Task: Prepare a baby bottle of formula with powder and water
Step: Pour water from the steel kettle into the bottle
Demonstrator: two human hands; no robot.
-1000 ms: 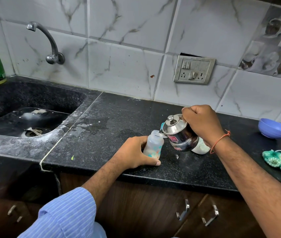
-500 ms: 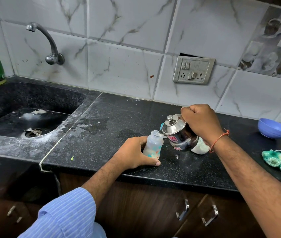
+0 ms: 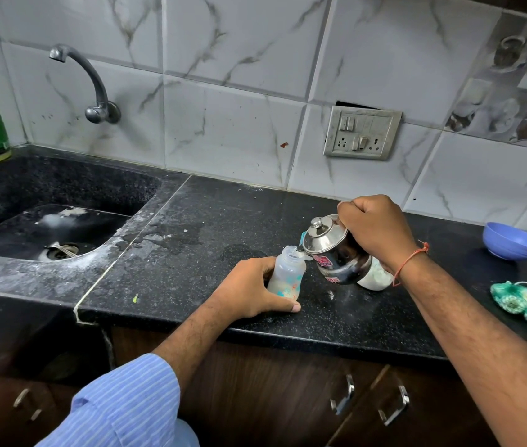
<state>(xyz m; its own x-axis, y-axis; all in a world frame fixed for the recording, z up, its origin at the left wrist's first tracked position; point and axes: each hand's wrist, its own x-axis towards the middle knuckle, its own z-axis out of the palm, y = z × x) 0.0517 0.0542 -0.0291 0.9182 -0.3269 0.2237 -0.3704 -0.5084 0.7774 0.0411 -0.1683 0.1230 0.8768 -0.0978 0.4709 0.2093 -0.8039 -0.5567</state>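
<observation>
While the left hand (image 3: 249, 290) grips the bottle (image 3: 286, 274) upright on the counter (image 3: 191, 253), the right hand (image 3: 376, 230) holds the tilted kettle (image 3: 336, 250) (spout over the mouth), pouring water; next comes capping, I judge.

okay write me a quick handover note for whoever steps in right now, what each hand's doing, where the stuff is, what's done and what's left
Left hand: grip around the baby bottle, which stands open on the black counter.
Right hand: grip on the steel kettle, tilted with its spout at the bottle's mouth.
Behind the kettle: a white container; its contents cannot be told.
Done: bottle open, whitish fill in its lower part, water being poured.
Left: finish pouring, set the kettle down, close the bottle and mix. No cap or teat is in view.
</observation>
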